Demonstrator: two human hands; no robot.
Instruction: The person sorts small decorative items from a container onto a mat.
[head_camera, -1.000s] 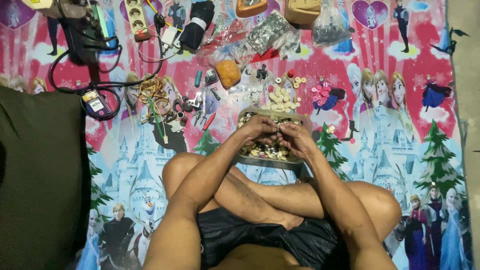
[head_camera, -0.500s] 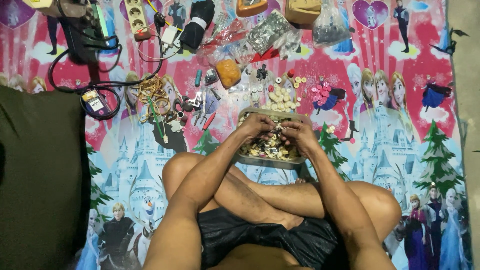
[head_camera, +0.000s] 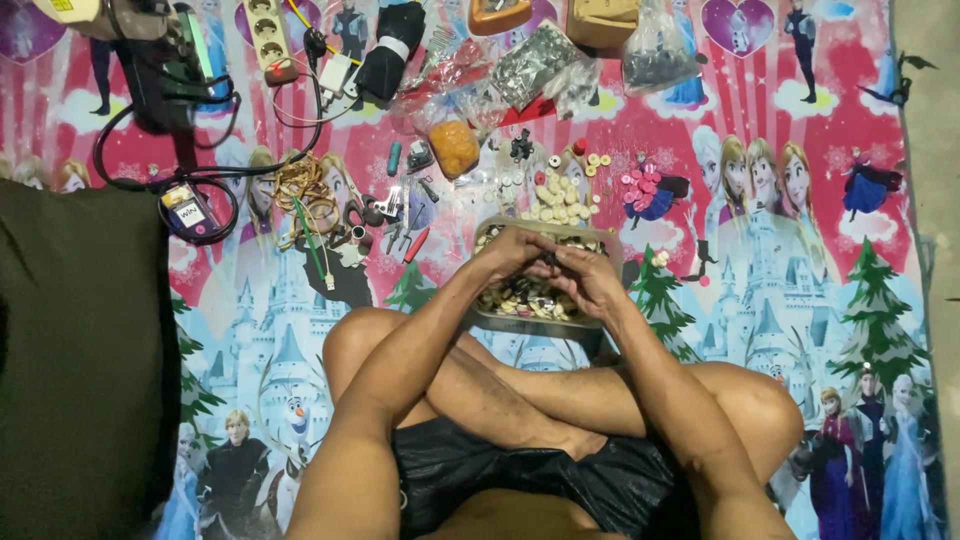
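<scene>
I sit cross-legged on a cartoon-printed mat (head_camera: 800, 250). A shallow metal tray (head_camera: 530, 322) in front of my shins holds several small buttons (head_camera: 510, 298), mostly cream and brown. Both hands hover over the tray and meet at the fingertips. My left hand (head_camera: 512, 252) and my right hand (head_camera: 592, 282) have curled fingers pinching a small dark piece (head_camera: 550, 261) between them; it is too small to tell what it is.
Beyond the tray lie heaps of cream buttons (head_camera: 560, 200) and pink buttons (head_camera: 640, 188), an orange pouch (head_camera: 455, 148), small tools (head_camera: 400, 215), plastic bags (head_camera: 535, 65), a power strip (head_camera: 268, 35) and black cables (head_camera: 190, 170). A dark green cushion (head_camera: 80, 350) lies left.
My hands were digging apart among the buttons; now they have drawn together above the tray, fingertips meeting on a small dark piece.
</scene>
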